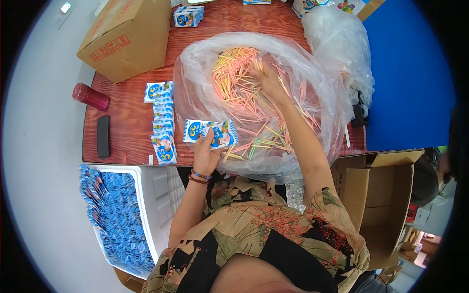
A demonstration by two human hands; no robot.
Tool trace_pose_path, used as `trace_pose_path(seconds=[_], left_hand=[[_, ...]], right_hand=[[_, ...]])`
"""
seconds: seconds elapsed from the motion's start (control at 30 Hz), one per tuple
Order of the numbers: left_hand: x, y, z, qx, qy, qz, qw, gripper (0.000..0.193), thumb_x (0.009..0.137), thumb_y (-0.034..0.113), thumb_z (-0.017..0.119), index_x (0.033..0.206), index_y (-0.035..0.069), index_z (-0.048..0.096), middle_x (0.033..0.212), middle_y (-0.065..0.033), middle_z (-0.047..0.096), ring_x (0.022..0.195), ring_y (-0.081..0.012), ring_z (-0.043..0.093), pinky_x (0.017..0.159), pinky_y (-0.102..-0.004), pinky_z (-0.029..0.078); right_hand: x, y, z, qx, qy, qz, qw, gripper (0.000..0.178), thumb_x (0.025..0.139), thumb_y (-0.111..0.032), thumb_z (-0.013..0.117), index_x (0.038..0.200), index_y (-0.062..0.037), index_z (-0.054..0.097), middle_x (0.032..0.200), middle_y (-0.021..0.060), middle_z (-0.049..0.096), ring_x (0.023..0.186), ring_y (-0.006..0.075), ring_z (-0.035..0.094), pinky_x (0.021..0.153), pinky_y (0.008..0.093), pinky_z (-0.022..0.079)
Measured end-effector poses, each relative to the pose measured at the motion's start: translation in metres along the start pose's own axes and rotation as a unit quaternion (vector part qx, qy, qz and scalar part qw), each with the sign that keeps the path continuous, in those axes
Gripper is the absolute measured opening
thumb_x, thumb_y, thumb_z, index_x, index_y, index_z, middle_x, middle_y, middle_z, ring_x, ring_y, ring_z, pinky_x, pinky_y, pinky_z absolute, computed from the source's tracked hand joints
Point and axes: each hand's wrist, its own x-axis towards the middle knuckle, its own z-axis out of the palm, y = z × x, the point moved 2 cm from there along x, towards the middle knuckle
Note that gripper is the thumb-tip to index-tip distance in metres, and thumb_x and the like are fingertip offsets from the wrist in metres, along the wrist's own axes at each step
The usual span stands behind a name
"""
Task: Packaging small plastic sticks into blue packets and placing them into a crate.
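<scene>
My left hand [206, 153] is closed on two flat blue-and-white packets [220, 134], which fan out above the table's near edge. My right hand [267, 80] reaches into a heap of thin pink, yellow and green sticks [233, 73]. Its fingers are blurred and partly lost among the sticks, so their grip does not show. The heap lies in a large clear plastic bag [195, 93] spread open on the table. More sticks are scattered toward me inside the bag. To its left runs an overlapping column of similar packets [163, 115].
On the reddish wooden table [132, 105] stand a cardboard box [129, 44], a red cylinder [91, 96] and a long black object [103, 136]. A white foam box [146, 205] full of blue packets sits lower left. An open carton [386, 205] stands lower right.
</scene>
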Motion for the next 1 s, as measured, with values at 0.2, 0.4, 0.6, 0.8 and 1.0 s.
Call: trace_pose_path(seconds=[0.2,0.4,0.6,0.8,1.0], left_hand=[[0.0,0.002,-0.011,0.044,0.005,0.026,0.999,0.027,0.098,0.024,0.054,0.114,0.002,0.057,0.111,-0.0086,0.064,0.101,-0.0234,0.063,0.086,-0.0452,0.052],[0.001,0.0,-0.009,0.048,-0.013,0.019,0.999,0.028,0.098,0.026,0.054,0.113,0.003,0.058,0.11,-0.0084,0.065,0.101,-0.0224,0.063,0.085,-0.0443,0.052],[-0.003,0.005,-0.005,0.023,-0.002,0.019,1.0,0.02,0.097,0.017,0.055,0.111,0.004,0.058,0.109,-0.0084,0.066,0.096,-0.0212,0.067,0.078,-0.0392,0.059],[-0.004,0.005,-0.007,0.01,-0.008,0.021,1.0,0.018,0.098,0.016,0.054,0.11,0.004,0.059,0.11,-0.009,0.066,0.099,-0.0211,0.066,0.082,-0.0391,0.058],[-0.002,0.003,-0.006,0.011,-0.019,0.006,1.0,0.018,0.097,0.014,0.055,0.111,0.003,0.059,0.111,-0.0088,0.065,0.099,-0.021,0.066,0.084,-0.0391,0.057]], right_hand=[[-0.005,-0.028,-0.009,0.173,-0.051,0.14,0.974,0.022,0.098,-0.018,0.052,0.114,-0.0037,0.058,0.109,0.0058,0.064,0.084,0.0107,0.059,0.072,0.0245,0.051],[-0.025,-0.02,0.005,0.064,-0.026,0.053,0.996,0.019,0.1,-0.02,0.049,0.108,-0.0049,0.057,0.096,0.0029,0.064,0.08,0.0096,0.057,0.074,0.0267,0.049],[-0.036,-0.04,0.014,0.117,-0.041,0.092,0.988,0.019,0.1,-0.02,0.05,0.109,-0.0041,0.055,0.097,0.0035,0.063,0.09,0.0111,0.057,0.079,0.0279,0.048],[-0.041,-0.042,0.015,-0.009,-0.058,-0.017,0.998,0.02,0.097,-0.018,0.053,0.11,-0.0033,0.054,0.099,0.0037,0.063,0.09,0.0126,0.057,0.081,0.0282,0.047],[-0.046,-0.02,0.019,-0.048,-0.082,-0.036,0.995,0.018,0.095,-0.017,0.057,0.106,-0.0024,0.056,0.1,0.0061,0.063,0.093,0.0147,0.059,0.084,0.0287,0.046]])
